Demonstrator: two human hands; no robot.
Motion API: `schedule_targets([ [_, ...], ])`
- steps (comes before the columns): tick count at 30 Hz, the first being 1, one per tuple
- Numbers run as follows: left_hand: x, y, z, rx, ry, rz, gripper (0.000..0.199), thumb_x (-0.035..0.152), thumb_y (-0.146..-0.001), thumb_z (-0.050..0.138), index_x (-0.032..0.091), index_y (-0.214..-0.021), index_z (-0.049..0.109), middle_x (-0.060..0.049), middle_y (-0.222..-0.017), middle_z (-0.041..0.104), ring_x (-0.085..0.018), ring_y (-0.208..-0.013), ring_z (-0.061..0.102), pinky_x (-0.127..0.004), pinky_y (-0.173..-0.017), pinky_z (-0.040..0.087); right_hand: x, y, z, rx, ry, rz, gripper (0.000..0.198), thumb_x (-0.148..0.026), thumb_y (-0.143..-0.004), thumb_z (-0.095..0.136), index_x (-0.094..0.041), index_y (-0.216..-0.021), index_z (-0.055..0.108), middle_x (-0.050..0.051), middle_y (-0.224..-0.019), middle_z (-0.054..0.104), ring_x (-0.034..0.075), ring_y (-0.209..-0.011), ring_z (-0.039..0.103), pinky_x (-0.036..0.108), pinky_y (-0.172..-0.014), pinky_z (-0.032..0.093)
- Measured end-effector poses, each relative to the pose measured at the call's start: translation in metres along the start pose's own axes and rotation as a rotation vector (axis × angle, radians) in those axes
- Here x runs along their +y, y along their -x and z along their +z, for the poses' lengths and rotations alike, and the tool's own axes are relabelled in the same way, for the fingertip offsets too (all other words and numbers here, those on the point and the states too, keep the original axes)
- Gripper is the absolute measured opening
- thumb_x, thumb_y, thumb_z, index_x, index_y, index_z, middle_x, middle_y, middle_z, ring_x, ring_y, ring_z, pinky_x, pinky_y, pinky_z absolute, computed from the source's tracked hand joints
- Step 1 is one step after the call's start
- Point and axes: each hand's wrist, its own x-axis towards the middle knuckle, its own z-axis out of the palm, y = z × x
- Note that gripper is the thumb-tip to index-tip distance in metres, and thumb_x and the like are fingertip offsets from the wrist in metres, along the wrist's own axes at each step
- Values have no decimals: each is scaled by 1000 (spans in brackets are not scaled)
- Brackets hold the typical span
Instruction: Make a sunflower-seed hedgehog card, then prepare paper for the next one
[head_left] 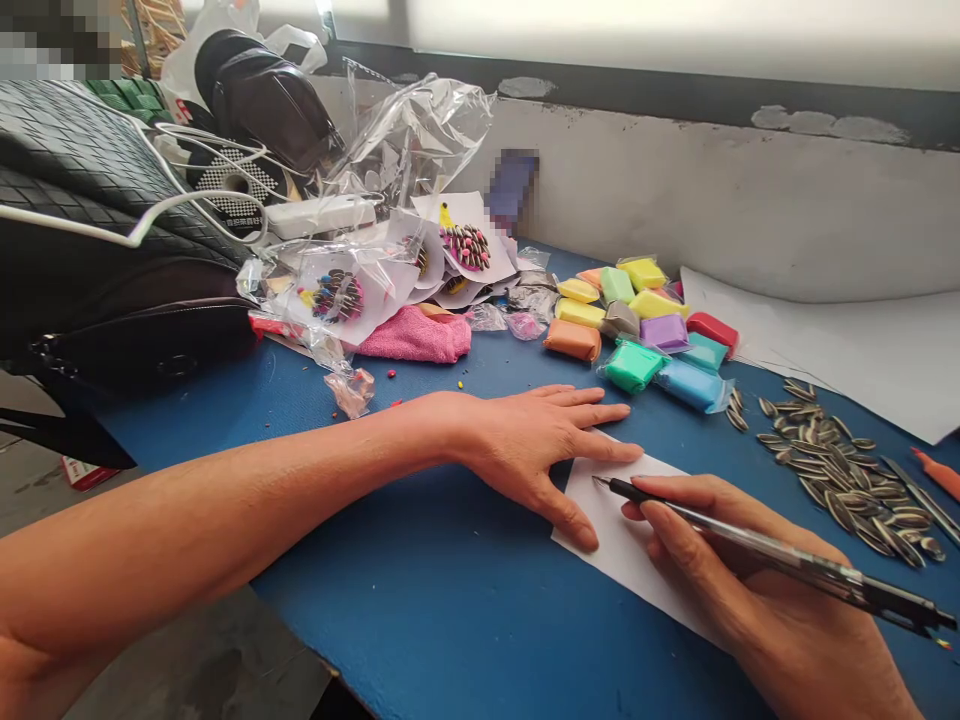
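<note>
My left hand [536, 445] lies flat with fingers spread, its thumb and a finger pressing the left end of a white sheet of paper [626, 545]. Between the thumb and fingers of my right hand [750, 570] is a black pen with a clear barrel [765, 548]. The pen's tip is over the paper, close to my left thumb and forefinger; whether it touches the surface I cannot tell. My right hand covers the paper's right part. No mark shows on the visible paper.
Wrapped colourful clay blocks [634, 365] sit beyond my hands. Striped sunflower seeds [847, 470] lie in a pile at right, near larger white paper [832, 340]. A pink cloth [416, 335], seed-covered clay pieces [466, 247], clear plastic bags [420, 130] and a black bag [150, 330] crowd the left.
</note>
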Motion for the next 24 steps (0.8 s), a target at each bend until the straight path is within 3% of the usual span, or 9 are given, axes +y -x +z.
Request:
schedule_targets([
  [7, 0, 0, 0, 4, -1, 11, 90, 66, -83, 62, 23, -156, 32, -10, -166, 9, -29, -154, -1, -46, -124, 5, -5, -1, -2, -45, 13, 43, 21, -47, -83, 67, -29, -86, 77, 0, -77, 79, 19, -62, 73, 26, -50, 55],
  [14, -1, -1, 0, 3, 0, 7, 90, 66, -83, 62, 23, -156, 31, -9, -167, 8, -29, -154, -2, -47, -124, 4, -18, 1, -6, -62, 1, 178, 23, -50, -80, 67, -30, -83, 76, 0, -78, 78, 22, -67, 73, 27, -48, 52],
  [18, -1, 0, 0, -3, 8, 1, 90, 66, -83, 62, 24, -156, 31, -9, -167, 8, -28, -154, -2, -46, -124, 4, -19, 4, -8, -48, -24, 184, 21, -49, -80, 66, -30, -81, 75, 0, -76, 77, 21, -65, 72, 28, -57, 55],
  [24, 0, 0, 0, -21, 5, -20, 91, 69, -83, 60, 26, -156, 29, -8, -167, 5, -27, -154, -4, -46, -123, 3, -17, 8, -13, -40, 20, 175, 17, -45, -81, 65, -30, -78, 74, -4, -75, 75, 15, -58, 66, 24, -51, 49],
])
